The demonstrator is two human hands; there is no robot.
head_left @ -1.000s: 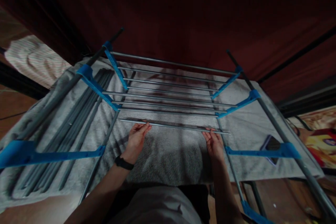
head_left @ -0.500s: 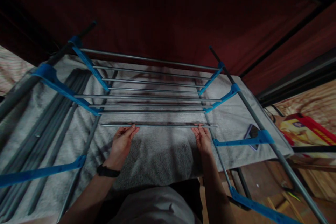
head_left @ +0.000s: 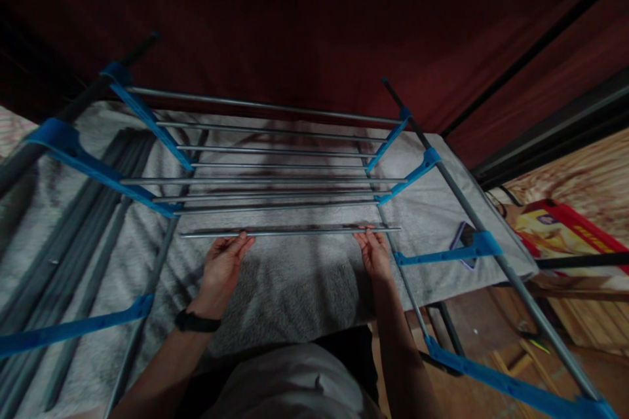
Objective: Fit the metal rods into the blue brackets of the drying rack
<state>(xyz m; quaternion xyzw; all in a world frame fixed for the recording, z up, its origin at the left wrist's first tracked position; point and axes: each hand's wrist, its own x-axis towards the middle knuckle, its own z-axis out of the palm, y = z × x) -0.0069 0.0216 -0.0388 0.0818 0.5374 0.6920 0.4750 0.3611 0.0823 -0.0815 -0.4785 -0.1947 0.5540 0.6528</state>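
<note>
A thin grey metal rod [head_left: 304,232] lies level across both my hands, its two ends free. My left hand [head_left: 225,262] pinches it left of its middle, and my right hand [head_left: 373,252] pinches it towards the right end. Around them stands a rack frame of grey tubes with blue plastic brackets. Several rods [head_left: 289,181] span the upper brackets, such as the left bracket [head_left: 98,167] and the right bracket [head_left: 415,177]. Nearer to me, a lower left bracket [head_left: 78,327] and a lower right bracket [head_left: 442,255] carry no rod between them.
Several loose grey tubes [head_left: 73,249] lie on the left of the grey blanket [head_left: 295,294]. A phone [head_left: 462,245] rests behind the lower right bracket. Beyond the blanket, at the right, is a red and yellow box [head_left: 565,229]. A dark red curtain [head_left: 295,19] hangs behind.
The view has shifted slightly, so the rack appears further left. Both hands keep hold of the rod, which now tilts a little, its right end higher in the picture.
</note>
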